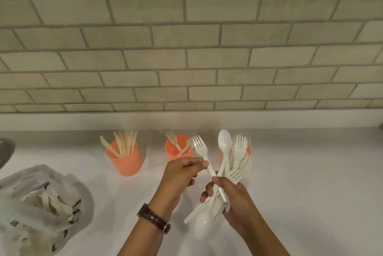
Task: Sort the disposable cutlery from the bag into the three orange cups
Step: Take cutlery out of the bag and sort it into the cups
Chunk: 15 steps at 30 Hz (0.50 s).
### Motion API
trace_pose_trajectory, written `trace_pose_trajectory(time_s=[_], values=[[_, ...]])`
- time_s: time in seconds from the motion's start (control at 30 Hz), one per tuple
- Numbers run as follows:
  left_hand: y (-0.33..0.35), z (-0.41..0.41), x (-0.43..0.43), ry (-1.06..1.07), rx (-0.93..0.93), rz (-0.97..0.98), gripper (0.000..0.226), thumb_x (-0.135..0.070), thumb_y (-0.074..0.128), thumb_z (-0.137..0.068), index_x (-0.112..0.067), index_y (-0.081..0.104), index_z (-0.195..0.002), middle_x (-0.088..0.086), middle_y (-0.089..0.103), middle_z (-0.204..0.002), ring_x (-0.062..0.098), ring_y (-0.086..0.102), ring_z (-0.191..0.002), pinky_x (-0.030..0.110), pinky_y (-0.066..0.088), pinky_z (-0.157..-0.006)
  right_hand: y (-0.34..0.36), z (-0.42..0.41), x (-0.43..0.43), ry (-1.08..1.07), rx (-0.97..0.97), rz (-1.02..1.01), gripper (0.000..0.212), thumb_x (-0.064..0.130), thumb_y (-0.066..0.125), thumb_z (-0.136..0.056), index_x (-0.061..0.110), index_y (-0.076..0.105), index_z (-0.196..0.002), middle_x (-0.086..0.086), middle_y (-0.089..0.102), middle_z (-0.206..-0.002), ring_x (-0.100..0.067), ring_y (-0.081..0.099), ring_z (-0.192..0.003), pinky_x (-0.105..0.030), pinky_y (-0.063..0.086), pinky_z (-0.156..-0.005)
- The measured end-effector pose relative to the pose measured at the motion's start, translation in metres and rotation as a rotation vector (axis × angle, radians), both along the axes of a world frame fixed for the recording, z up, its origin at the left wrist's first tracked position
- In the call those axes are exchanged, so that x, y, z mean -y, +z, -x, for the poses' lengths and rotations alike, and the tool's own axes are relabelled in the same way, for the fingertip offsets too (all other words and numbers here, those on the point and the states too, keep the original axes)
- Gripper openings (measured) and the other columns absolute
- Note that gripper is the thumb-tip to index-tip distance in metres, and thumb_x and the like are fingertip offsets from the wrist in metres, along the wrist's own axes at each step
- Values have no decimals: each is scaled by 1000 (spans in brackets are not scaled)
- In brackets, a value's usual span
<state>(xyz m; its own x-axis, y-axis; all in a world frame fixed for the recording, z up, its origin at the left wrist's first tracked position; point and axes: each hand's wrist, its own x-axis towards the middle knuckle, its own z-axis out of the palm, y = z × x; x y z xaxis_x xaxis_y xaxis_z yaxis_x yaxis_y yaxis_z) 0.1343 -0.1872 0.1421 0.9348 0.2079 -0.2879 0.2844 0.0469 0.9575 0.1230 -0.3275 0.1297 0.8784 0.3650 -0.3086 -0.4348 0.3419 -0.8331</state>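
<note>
From the head camera, the left hand pinched a single white fork by its handle, tines up, above the counter. The right hand was clenched around a bundle of forks and spoons, just beside that fork. Behind them stood three orange cups: the left cup held knives, the middle cup forks, and the right cup was mostly hidden by the bundle. The bag lay at the left.
</note>
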Motion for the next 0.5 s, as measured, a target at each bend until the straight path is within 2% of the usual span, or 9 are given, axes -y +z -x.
trace_pose_trajectory(time_s=[0.07, 0.1, 0.2, 0.27, 0.33, 0.43, 0.5], values=[[7, -5, -10, 71, 9, 53, 4, -14, 74, -77, -17, 73, -74, -5, 59, -60, 10, 47, -59, 19, 43, -55, 1, 0, -2, 9, 9, -42, 5, 4, 53, -87, 4, 48, -86, -14, 48, -57, -31, 56, -52, -31, 50, -51], [11, -10, -18, 137, 24, 77, 4, -13, 73, -78, -15, 72, -74, -3, 55, -57, 10, 44, -54, 18, 41, -53, 1, -1, -1, 5, 6, -59, 11, 6, 57, -81, 5, 48, -85, -13, 47, -56, -31, 55, -51, -31, 50, -50], [23, -34, -52, 357, 159, 65, 4, -11, 71, -80, -13, 69, -76, -9, 52, -48, 3, 42, -44, 20, 36, -54, -3, -3, 3, -22, -13, -64, 16, 11, 57, -72, 6, 47, -82, -11, 47, -54, -28, 54, -49, -30, 48, -51], [27, -50, -69, 451, 270, -62, 5, -13, 71, -80, -11, 70, -84, -10, 62, -62, -1, 50, -54, 18, 40, -65, -8, -5, 6, -37, -19, -43, 12, 8, 58, -80, 7, 46, -80, -10, 48, -55, -27, 55, -50, -30, 48, -52], [21, -63, -76, 490, 322, -184, 15, -14, 72, -80, -7, 71, -94, -3, 67, -83, 3, 58, -72, 12, 43, -71, -11, -6, 9, -54, -32, -37, 10, 5, 50, -90, 7, 46, -80, -10, 50, -56, -25, 56, -50, -30, 48, -53], [-2, -79, -76, 466, 313, -341, 18, -12, 72, -80, -3, 72, -96, -1, 67, -87, 15, 64, -83, 6, 44, -65, -10, -8, 9, -72, -41, -42, 12, 5, 46, -91, 7, 48, -80, -10, 52, -57, -25, 57, -51, -31, 48, -53], [-24, -85, -75, 408, 259, -386, 16, -11, 71, -80, -4, 72, -94, 0, 67, -86, 22, 66, -90, 9, 44, -66, -9, -10, 8, -79, -40, -51, 12, 4, 46, -92, 7, 48, -80, -10, 53, -58, -24, 57, -51, -31, 49, -53]])
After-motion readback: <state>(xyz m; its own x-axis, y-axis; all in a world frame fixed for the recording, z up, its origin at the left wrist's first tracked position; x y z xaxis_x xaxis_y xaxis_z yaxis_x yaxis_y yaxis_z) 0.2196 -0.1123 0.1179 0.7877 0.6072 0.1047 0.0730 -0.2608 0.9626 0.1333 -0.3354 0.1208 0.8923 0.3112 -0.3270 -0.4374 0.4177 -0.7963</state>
